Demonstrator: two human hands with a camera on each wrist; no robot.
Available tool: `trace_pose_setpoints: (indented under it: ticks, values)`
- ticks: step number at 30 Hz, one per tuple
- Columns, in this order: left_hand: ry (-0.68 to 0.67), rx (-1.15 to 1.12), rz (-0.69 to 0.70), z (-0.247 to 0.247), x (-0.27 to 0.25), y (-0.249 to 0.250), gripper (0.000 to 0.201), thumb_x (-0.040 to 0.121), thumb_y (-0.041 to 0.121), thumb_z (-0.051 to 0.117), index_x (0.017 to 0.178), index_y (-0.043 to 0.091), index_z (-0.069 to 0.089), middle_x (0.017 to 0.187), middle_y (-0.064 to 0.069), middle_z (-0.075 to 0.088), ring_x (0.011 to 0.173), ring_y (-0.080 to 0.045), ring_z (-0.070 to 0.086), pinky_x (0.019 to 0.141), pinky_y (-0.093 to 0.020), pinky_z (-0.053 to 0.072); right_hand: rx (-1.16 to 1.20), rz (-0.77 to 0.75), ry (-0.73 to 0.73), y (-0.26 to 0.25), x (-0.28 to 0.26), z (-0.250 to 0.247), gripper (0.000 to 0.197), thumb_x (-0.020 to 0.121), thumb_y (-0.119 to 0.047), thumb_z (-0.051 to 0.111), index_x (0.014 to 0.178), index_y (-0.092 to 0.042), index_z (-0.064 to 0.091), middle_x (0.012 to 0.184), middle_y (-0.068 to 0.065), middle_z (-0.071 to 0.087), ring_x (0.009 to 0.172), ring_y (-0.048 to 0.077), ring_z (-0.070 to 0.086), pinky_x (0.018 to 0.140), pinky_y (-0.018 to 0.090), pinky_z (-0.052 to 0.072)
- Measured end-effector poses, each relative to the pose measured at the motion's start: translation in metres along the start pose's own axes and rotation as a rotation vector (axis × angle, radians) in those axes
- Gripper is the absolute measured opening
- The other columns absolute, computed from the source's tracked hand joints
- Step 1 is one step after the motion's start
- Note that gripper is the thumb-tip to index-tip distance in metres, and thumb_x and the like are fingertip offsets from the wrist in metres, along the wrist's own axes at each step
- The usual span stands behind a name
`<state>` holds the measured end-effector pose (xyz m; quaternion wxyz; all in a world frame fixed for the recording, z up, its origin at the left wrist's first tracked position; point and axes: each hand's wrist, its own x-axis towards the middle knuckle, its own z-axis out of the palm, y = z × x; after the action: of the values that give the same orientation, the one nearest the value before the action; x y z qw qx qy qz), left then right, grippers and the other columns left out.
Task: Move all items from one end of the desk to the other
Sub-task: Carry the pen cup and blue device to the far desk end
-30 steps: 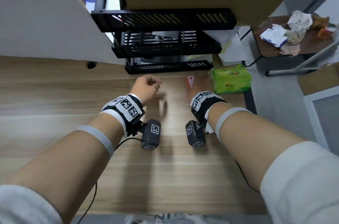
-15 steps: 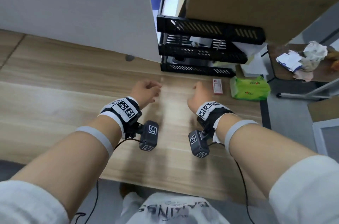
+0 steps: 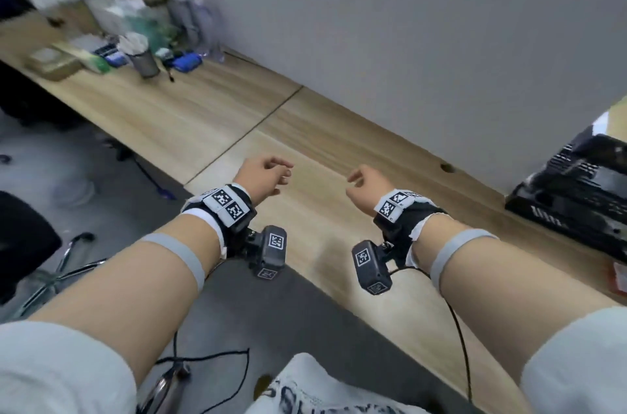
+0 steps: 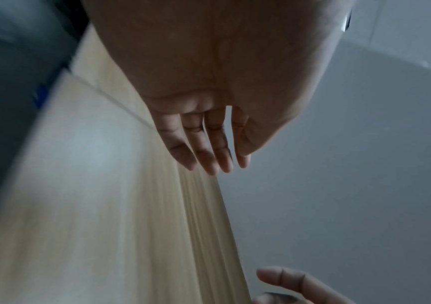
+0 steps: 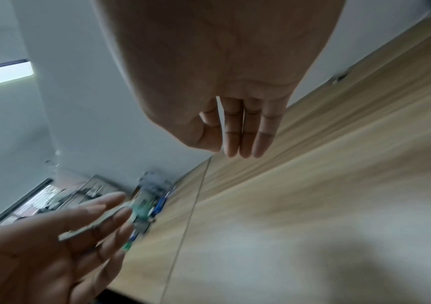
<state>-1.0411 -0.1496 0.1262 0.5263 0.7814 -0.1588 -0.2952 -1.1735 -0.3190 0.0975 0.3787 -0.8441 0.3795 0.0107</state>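
Both hands hover empty above the middle of the long wooden desk [image 3: 217,115]. My left hand [image 3: 271,176] has relaxed, loosely bent fingers [image 4: 209,148] and holds nothing. My right hand [image 3: 361,184] is likewise relaxed and empty, its fingers [image 5: 245,133] hanging straight. A blurred cluster of items stands at the far left end of the desk: a grey pen cup [image 3: 142,57], a blue pouch [image 3: 186,62], clear bottles [image 3: 200,25], boxes [image 3: 54,62] and a green packet [image 3: 91,60]. In the right wrist view the same cluster [image 5: 147,201] shows beyond my left hand [image 5: 53,246].
A black tiered rack [image 3: 576,196] stands on the desk at the right edge, with a red-and-white card [image 3: 619,273] beside it. A grey wall [image 3: 407,23] backs the desk. A black office chair [image 3: 23,244] and cables [image 3: 203,359] are on the floor at the left.
The view has swung left from the rack end towards the far end of the desk. Both hands have come away from the card and green packet, still empty.
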Motion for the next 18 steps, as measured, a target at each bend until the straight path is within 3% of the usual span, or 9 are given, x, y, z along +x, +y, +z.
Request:
trace_pose_setpoints:
  ticks: [2,7,13,18]
  values:
    - [0.068,0.014,-0.014,-0.067,0.004,-0.016,0.022,0.097,0.003,0.05,0.09,0.017,0.066,0.083,-0.001,0.065,0.072,-0.013,0.059,0.062,-0.025,0.047,-0.003,-0.032,-0.053,-0.053,0.014,0.043,0.023,0.089,-0.015,0.055,0.112,-0.014,0.061,0.095,0.002,0.059,0.084,0.021,0.056,0.07,0.024,0.039]
    - [0.209,0.045,-0.054,-0.192,0.006,-0.049,0.019,0.098,0.005,0.051,0.1,0.011,0.069,0.089,-0.003,0.067,0.077,-0.013,0.062,0.064,-0.026,0.051,0.006,-0.128,-0.201,-0.161,0.033,0.132,0.015,0.085,-0.016,0.055,0.098,-0.022,0.058,0.093,0.004,0.066,0.084,0.028,0.066,0.072,0.029,0.05]
    - [0.346,0.002,-0.098,-0.289,0.029,-0.08,0.02,0.098,0.006,0.052,0.102,0.01,0.07,0.093,-0.004,0.07,0.078,-0.013,0.064,0.066,-0.027,0.053,0.018,-0.2,-0.292,-0.251,0.07,0.196,0.011,0.079,-0.018,0.054,0.081,-0.029,0.057,0.096,0.008,0.069,0.091,0.031,0.068,0.084,0.044,0.058]
    - [0.399,-0.016,-0.142,-0.361,0.062,-0.097,0.018,0.096,0.004,0.053,0.096,0.014,0.069,0.094,-0.006,0.069,0.079,-0.016,0.063,0.065,-0.026,0.051,0.025,-0.231,-0.376,-0.319,0.123,0.245,0.013,0.073,-0.023,0.053,0.082,-0.028,0.061,0.099,0.003,0.069,0.093,0.026,0.068,0.086,0.045,0.058]
